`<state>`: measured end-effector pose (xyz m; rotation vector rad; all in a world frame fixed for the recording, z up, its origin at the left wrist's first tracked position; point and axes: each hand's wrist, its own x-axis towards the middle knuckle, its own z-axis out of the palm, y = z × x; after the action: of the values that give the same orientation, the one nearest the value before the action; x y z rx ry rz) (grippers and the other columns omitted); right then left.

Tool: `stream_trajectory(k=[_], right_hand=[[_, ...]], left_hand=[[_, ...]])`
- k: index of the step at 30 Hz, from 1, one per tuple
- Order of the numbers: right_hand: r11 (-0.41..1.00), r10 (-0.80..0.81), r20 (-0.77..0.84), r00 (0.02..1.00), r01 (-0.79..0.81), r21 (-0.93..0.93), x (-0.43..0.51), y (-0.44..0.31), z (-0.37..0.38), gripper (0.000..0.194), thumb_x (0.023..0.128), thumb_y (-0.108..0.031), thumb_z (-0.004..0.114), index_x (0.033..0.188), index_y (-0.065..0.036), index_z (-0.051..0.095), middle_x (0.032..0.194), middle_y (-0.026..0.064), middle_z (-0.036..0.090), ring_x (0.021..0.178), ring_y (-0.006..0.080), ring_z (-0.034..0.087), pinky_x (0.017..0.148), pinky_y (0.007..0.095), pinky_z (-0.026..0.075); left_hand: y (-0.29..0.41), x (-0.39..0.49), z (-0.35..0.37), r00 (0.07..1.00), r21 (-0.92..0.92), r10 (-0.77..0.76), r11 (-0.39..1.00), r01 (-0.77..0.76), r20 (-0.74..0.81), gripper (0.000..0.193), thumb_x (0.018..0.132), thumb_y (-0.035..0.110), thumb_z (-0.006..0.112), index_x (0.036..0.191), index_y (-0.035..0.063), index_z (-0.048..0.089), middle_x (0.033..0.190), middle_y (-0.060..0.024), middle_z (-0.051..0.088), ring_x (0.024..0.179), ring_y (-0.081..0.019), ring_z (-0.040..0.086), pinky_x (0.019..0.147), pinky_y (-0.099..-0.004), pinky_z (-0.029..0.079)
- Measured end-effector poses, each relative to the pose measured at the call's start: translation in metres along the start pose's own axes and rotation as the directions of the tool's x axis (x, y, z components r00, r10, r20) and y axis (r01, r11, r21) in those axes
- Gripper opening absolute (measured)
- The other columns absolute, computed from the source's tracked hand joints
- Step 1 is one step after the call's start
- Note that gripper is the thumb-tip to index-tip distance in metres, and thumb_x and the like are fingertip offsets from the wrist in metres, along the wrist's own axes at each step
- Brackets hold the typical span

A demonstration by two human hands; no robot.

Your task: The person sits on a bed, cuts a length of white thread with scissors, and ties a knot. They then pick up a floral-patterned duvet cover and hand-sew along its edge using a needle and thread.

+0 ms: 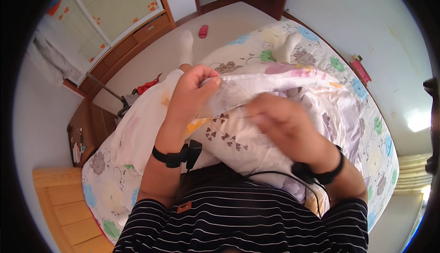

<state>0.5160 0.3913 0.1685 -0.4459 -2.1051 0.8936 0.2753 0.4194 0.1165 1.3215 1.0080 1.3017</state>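
Note:
White floral cloth, apparently a quilt cover (230, 96), lies bunched over my lap. Thumb and fingers of my left hand (192, 93) pinch its hemmed edge, which stretches away to the right. My right hand (283, 124) is raised over the cloth, just below and right of that edge. Motion blurs it; its fingertips are drawn together. A faint thin line shows by them, too blurred to identify. Under both hands spreads a section printed with dark leafy sprigs (227, 136). Black straps with small devices circle both wrists.
I sit on a bed with a flowered sheet (343, 63), legs stretched out in white socks. A wooden headboard (65, 205) stands at lower left. Left of the bed are a brown cabinet (80, 132) and a wardrobe (120, 15). One pink slipper (203, 31) lies on the floor.

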Motion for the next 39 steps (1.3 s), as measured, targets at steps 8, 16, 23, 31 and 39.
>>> stream_trajectory(k=[8,16,23,31,39], right_hand=[[0.792,0.543,-0.449,0.71,-0.611,-0.007,-0.146,-0.029,-0.084,0.008,0.099,0.0,0.053,0.092,-0.004,0.056,0.079,-0.0021,0.049,0.072,0.0069,0.046,0.065,0.0228,0.04],[0.264,0.247,-0.962,0.117,-0.963,-0.049,-0.411,-0.041,-0.189,0.01,0.101,-0.01,0.052,0.104,-0.003,0.059,0.078,-0.0014,0.048,0.064,0.0077,0.043,0.057,0.0242,0.039],[-0.205,-0.097,-0.99,-0.098,-0.972,0.116,-0.643,-0.119,-0.219,0.022,0.1,-0.012,0.048,0.109,0.001,0.063,0.099,0.015,0.066,0.092,0.0251,0.061,0.088,0.0309,0.049],[0.486,0.453,-0.891,-0.024,-0.831,0.269,-0.415,-0.03,-0.192,0.013,0.096,-0.019,0.057,0.103,-0.008,0.057,0.081,-0.0036,0.048,0.066,0.0072,0.039,0.058,0.0236,0.036],[0.819,0.571,-0.335,0.749,-0.49,0.3,-0.076,0.028,-0.018,0.019,0.095,0.002,0.059,0.114,0.001,0.061,0.089,0.0034,0.056,0.068,0.0106,0.061,0.065,0.0232,0.049]], left_hand=[[-0.005,0.014,-0.006,0.986,0.265,0.112,0.961,-0.077,-0.12,0.009,0.092,0.009,0.065,0.096,0.0013,0.063,0.086,0.0037,0.06,0.079,-0.0024,0.051,0.07,-0.0205,0.043],[-0.012,0.029,-0.02,0.98,0.278,0.166,0.952,-0.13,-0.11,0.015,0.091,0.012,0.065,0.098,-0.0007,0.063,0.088,0.0,0.063,0.079,-0.0046,0.054,0.07,-0.0228,0.046],[-0.015,0.028,-0.022,0.981,0.203,0.151,0.971,-0.124,-0.123,0.017,0.091,0.014,0.066,0.098,-0.0003,0.063,0.088,0.0007,0.063,0.078,-0.005,0.054,0.07,-0.0229,0.046],[-0.008,0.018,-0.015,0.989,0.155,0.114,0.983,-0.099,-0.09,0.018,0.091,0.016,0.067,0.098,0.0001,0.064,0.085,0.0017,0.062,0.076,-0.0043,0.052,0.068,-0.0224,0.045],[-0.002,0.004,-0.005,0.99,0.067,0.108,0.993,-0.102,-0.092,0.016,0.093,0.015,0.066,0.1,0.0004,0.063,0.087,0.003,0.061,0.078,-0.0034,0.05,0.069,-0.0211,0.043]])
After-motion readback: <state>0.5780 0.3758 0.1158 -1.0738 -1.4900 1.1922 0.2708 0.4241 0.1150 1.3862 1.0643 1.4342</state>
